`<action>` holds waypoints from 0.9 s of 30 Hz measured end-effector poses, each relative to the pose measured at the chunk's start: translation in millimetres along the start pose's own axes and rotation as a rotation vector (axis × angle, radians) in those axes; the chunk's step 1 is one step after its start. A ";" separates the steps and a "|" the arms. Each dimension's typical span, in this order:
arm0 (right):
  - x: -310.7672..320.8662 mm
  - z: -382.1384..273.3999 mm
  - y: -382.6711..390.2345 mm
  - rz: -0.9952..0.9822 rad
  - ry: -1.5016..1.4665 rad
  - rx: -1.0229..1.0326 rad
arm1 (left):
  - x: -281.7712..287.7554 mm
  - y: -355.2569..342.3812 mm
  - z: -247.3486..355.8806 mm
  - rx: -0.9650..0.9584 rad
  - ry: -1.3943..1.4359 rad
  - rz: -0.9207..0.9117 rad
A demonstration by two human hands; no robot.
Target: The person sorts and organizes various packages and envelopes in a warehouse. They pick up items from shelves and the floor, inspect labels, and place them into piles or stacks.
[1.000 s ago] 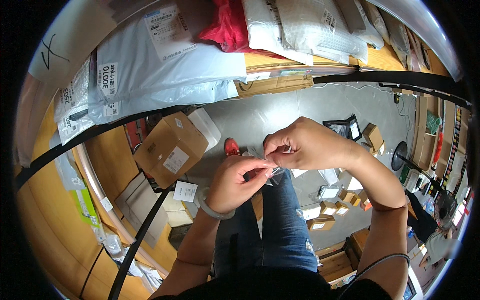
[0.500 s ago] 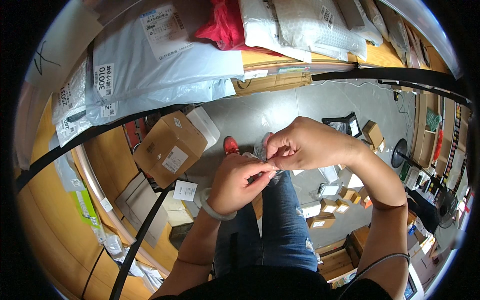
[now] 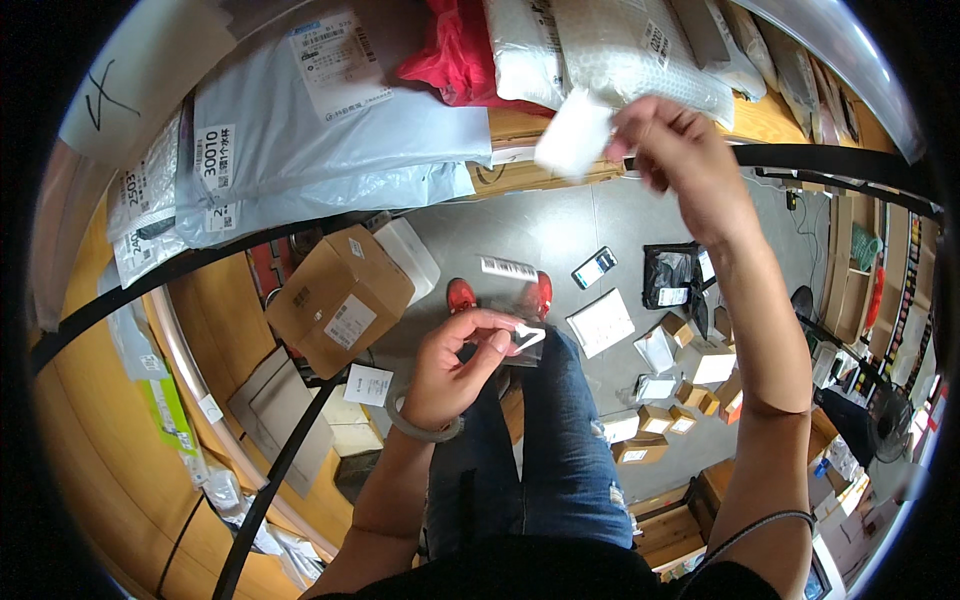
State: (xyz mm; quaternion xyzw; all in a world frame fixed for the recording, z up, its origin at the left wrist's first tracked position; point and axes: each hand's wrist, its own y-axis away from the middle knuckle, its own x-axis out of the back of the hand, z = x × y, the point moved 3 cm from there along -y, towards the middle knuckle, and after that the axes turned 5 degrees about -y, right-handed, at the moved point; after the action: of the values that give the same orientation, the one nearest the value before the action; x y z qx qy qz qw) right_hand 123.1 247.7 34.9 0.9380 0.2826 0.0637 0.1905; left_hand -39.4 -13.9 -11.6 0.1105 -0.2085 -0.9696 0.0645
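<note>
Clear, flat plastic sleeve (image 3: 516, 294) with barcode strip (image 3: 508, 268): pinched in left hand (image 3: 460, 365), above red shoes (image 3: 460, 295). White rectangular card (image 3: 576, 135): pinched in raised right hand (image 3: 675, 160), well apart; motion-blurred, surface illegible.

Floor (image 3: 640, 225): smooth, grey, faintly shiny
Near shelves (image 3: 100, 440): yellowish wood, black bars (image 3: 820, 158) alongside
Far-right shelving (image 3: 846, 235): pale wood, open compartments
Light: bright sheen on the floor

Open air is lying between the left hand (image 3: 465, 360) and right hand (image 3: 685, 165). A grey mailer (image 3: 350, 150) is crowding the upper left.
</note>
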 end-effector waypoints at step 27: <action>-13.4 -15.3 -88.9 0.087 1.303 1.146 | -15.0 -7.3 -0.3 0.017 0.023 -0.087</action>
State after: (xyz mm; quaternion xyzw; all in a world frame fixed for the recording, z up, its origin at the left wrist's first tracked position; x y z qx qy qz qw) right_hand 63.4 313.4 13.8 0.6760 0.2879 0.4431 -0.5136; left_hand -25.4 -4.8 -12.0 0.1313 -0.2112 -0.9683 0.0239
